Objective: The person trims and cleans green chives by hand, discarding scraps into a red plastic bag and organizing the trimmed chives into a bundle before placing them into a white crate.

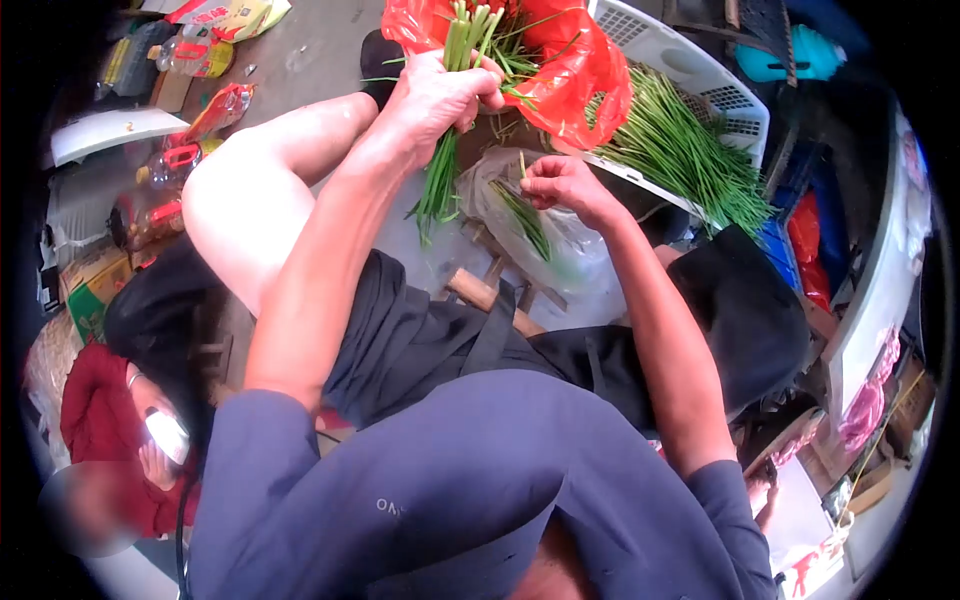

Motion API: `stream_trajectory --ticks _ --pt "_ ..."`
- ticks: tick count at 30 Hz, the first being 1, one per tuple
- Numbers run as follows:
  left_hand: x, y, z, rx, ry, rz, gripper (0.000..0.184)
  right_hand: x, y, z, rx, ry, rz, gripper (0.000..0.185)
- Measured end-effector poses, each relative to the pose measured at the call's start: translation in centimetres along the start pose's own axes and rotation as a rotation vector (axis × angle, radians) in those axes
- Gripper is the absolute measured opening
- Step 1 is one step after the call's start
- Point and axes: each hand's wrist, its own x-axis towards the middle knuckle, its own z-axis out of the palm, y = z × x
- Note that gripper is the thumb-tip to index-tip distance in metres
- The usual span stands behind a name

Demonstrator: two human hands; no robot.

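Note:
My left hand (440, 95) is wrapped round a bunch of garlic chives (437, 185), their pale cut ends up and green tips hanging down. Right behind it is a red plastic bag (582, 75) with more green stems in its mouth. Lower and to the right, my right hand (565, 190) pinches a short pale stem piece (522, 165) between thumb and fingers. Beneath that hand, a clear plastic bag (590, 245) has several green stems in it. A white plastic basket (640, 30) at upper right is heaped with long green chives (700, 150).
A wooden stool or frame (472, 290) stands below the clear bag. Bottles (185, 55) and packets line the left side. At lower left sits another person in a red sleeve (95, 410), holding a phone (167, 437). A white-edged table (870, 300) is at right.

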Motion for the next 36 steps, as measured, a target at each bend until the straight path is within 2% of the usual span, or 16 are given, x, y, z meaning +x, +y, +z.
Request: stream_trajectory --ticks 6,8,13,14,18,22,24,25,29,32,36 --pt "-0.1 -1.4 0.8 0.112 -0.090 -0.017 0.013 -4.4 -5.0 1.2 0.161 0.145 -0.234 0.012" --pt "-0.5 -1.6 1.4 0.128 -0.171 -0.119 0.014 -5.0 -5.8 0.9 0.229 0.232 -0.328 0.011" --pt "-2.5 -1.8 4.2 0.180 -0.427 -0.170 0.025 -5.9 -8.2 0.9 0.451 0.322 -0.528 0.011" --pt "-2.7 -2.0 4.6 0.136 -0.436 -0.174 0.021 -5.8 -8.2 0.8 0.455 0.323 -0.533 0.011" --pt "-2.0 -2.2 5.3 0.078 -0.364 -0.156 0.017 -5.0 -7.4 0.6 0.500 0.385 -0.598 0.019" --pt "-0.5 -2.2 3.9 -0.190 -0.187 -0.234 0.013 -5.0 -6.7 1.4 0.433 0.461 -0.477 0.030" --pt "0.4 -1.9 3.0 -0.212 -0.080 -0.235 0.012 -5.2 -6.2 2.0 0.323 0.290 -0.354 0.034" --pt "0.9 -1.8 2.4 -0.241 -0.050 -0.225 0.011 -5.2 -6.1 2.4 0.274 0.277 -0.340 0.036" --pt "2.5 -1.5 0.2 -0.300 0.094 -0.187 0.013 -6.1 -6.7 3.5 0.216 0.181 -0.286 0.028" --pt "2.8 -1.1 -0.1 -0.278 0.242 -0.120 0.012 -6.2 -6.9 3.5 0.312 0.095 -0.241 0.024" --pt "3.2 -1.3 -0.3 -0.263 0.275 -0.089 0.015 -6.2 -7.3 3.6 0.377 0.046 -0.293 0.021"
